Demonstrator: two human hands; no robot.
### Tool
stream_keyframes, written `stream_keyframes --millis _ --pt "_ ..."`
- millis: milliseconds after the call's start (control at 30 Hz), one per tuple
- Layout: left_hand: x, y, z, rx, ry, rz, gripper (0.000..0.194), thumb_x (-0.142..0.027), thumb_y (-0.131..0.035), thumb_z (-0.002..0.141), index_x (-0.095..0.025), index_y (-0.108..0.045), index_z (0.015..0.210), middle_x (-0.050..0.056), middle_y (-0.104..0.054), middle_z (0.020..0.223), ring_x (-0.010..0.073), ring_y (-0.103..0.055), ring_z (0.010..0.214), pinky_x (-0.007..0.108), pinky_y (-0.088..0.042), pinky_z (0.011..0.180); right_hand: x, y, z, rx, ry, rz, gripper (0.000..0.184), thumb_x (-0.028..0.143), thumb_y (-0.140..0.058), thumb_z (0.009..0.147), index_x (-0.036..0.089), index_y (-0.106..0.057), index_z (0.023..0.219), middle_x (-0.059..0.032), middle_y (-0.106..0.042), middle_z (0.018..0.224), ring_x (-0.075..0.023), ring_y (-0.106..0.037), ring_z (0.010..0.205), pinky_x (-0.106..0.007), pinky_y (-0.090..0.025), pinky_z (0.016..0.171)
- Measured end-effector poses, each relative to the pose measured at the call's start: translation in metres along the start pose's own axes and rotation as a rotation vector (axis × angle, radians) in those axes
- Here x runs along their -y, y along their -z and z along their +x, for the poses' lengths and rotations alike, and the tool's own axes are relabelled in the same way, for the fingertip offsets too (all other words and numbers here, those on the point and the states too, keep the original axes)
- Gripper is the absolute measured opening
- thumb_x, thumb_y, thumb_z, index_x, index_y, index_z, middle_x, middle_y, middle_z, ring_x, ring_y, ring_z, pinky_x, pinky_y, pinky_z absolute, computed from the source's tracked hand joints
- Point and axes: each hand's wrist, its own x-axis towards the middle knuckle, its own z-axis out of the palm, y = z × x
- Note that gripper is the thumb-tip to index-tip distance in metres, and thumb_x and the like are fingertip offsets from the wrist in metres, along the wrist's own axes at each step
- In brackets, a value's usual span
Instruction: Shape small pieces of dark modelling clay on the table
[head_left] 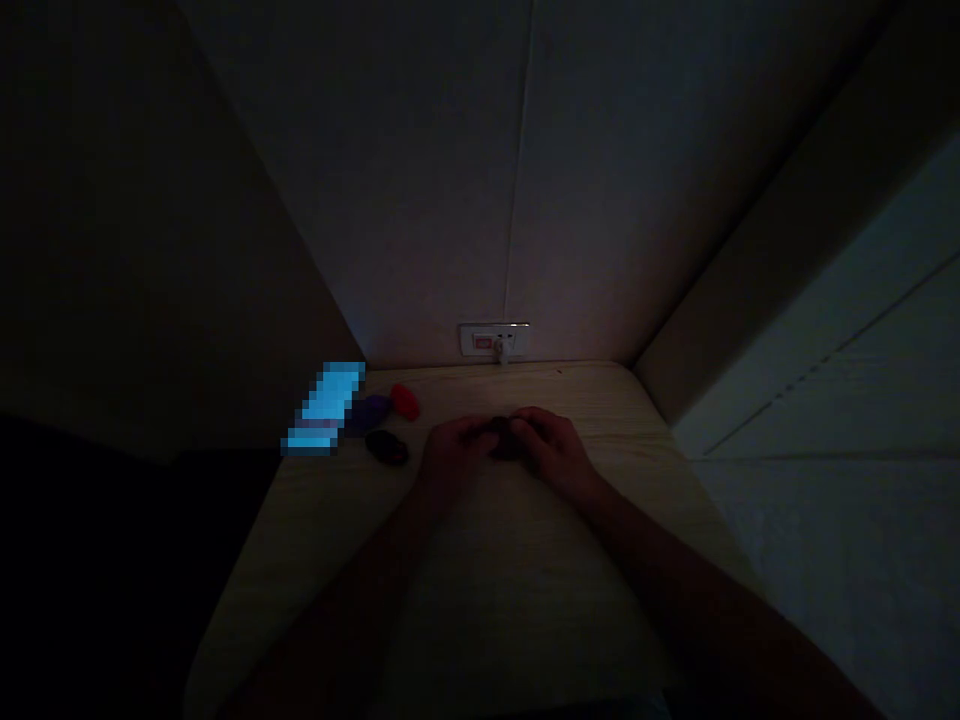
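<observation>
A small dark object (507, 440) is held between my two hands low over the wooden tabletop. Its kind is too dim to make out. My left hand (451, 452) grips its left side with curled fingers. On the other side, my right hand (556, 446) is closed on it, the thumb lying along the top. To the left of my left hand lie a black rounded object (387, 448), a purple one (371, 411) and a red one (405, 401); the dim light hides their kinds.
A bright blue, pixelated rectangle (327, 405) is at the table's left edge. Behind the wooden table (525, 590) rises a wall, with a socket plate (480, 342) and a plug (503, 349) in it. A pale surface (840, 560) lies to the right.
</observation>
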Motion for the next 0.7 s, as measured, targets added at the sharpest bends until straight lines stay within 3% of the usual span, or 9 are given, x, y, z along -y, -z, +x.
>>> stream_keyframes --millis 133,267,367,467,700 --pt "0.004 -0.001 0.002 0.008 0.012 -0.035 0.02 -0.029 -0.076 0.072 -0.017 -0.081 0.086 0.005 -0.08 0.077 0.0224 -0.073 0.07 0.034 -0.057 0.071 -0.006 -0.002 0.004 0.002 -0.059 0.126 0.038 0.059 -0.069 0.088 0.021 -0.066 0.083 -0.0014 -0.069 0.073 -0.017 -0.064 0.064 -0.031 -0.055 0.064" --pt "0.012 -0.002 0.005 -0.048 -0.029 -0.074 0.025 -0.037 -0.071 0.078 -0.018 -0.077 0.093 0.006 -0.08 0.088 0.0221 -0.073 0.081 0.034 -0.057 0.078 -0.004 -0.003 0.004 -0.035 -0.081 0.164 0.04 0.059 -0.077 0.081 0.022 -0.07 0.093 -0.0014 -0.072 0.08 -0.015 -0.065 0.062 -0.028 -0.053 0.059" --pt "0.015 0.0 0.006 -0.088 -0.072 -0.059 0.025 -0.035 -0.069 0.079 -0.018 -0.074 0.097 0.006 -0.079 0.097 0.0222 -0.072 0.089 0.034 -0.056 0.083 -0.001 0.0 0.003 -0.048 -0.101 0.135 0.042 0.052 -0.086 0.073 0.021 -0.074 0.097 -0.0025 -0.075 0.08 -0.0162 -0.068 0.062 -0.03 -0.056 0.062" --pt "0.012 -0.001 0.003 -0.086 -0.105 -0.009 0.024 -0.03 -0.077 0.072 -0.019 -0.072 0.093 0.004 -0.076 0.091 0.0214 -0.071 0.087 0.033 -0.054 0.082 0.0 0.003 0.003 -0.073 -0.107 0.086 0.036 0.042 -0.09 0.068 0.02 -0.076 0.093 -0.002 -0.076 0.077 -0.0171 -0.069 0.065 -0.03 -0.057 0.065" --pt "-0.001 -0.005 -0.003 -0.104 -0.096 0.072 0.018 -0.034 -0.08 0.076 -0.019 -0.078 0.086 0.004 -0.077 0.085 0.0221 -0.07 0.083 0.033 -0.052 0.08 -0.004 0.008 0.0 -0.106 -0.08 0.017 0.034 0.023 -0.091 0.06 0.02 -0.078 0.092 0.0022 -0.072 0.071 -0.0129 -0.061 0.063 -0.026 -0.049 0.062"
